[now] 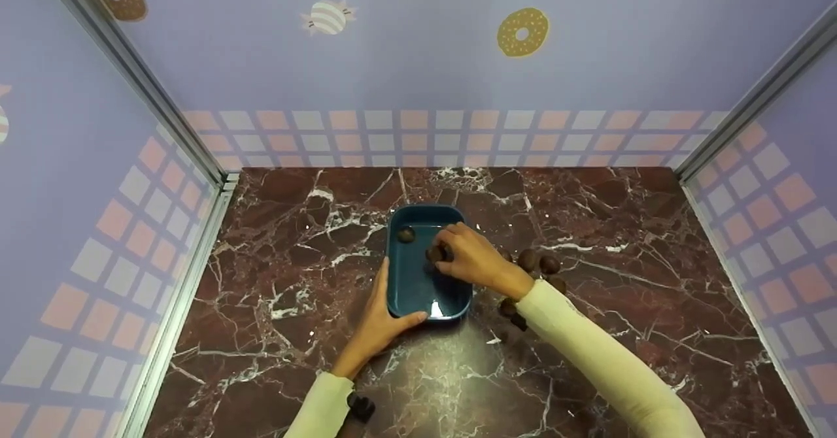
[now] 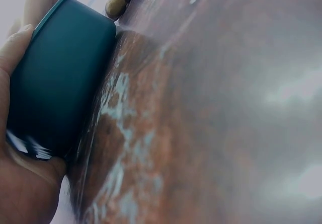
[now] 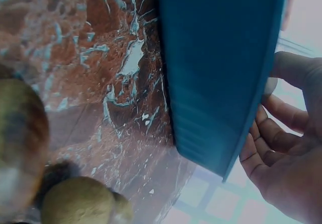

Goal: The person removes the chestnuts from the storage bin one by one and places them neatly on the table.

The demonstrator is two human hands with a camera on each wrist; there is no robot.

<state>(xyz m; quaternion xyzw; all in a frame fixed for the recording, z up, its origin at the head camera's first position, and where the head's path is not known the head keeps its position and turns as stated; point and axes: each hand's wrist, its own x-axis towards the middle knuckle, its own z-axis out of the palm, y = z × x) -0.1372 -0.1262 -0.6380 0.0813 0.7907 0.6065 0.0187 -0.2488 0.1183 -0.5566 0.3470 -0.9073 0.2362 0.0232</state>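
A deep blue-green rectangular dish [image 1: 407, 281] stands on the marble-patterned table. My left hand [image 1: 384, 317] holds its near left corner, thumb on the front rim and fingers along the left side. Over the dish's right half, my right hand [image 1: 476, 258] pinches a brown chestnut [image 1: 434, 253] in its fingertips. Another chestnut [image 1: 406, 234] lies inside at the far left corner. Several more chestnuts [image 1: 528, 259] lie on the table right of the dish, some partly hidden under the right forearm; the right wrist view shows a chestnut [image 3: 78, 201] close up.
The marble-patterned table [image 1: 281, 359] is bounded by a patterned back wall [image 1: 418, 65] and side walls with metal edging [image 1: 176, 294]. A small dark object [image 1: 361, 407] sits at the left wrist.
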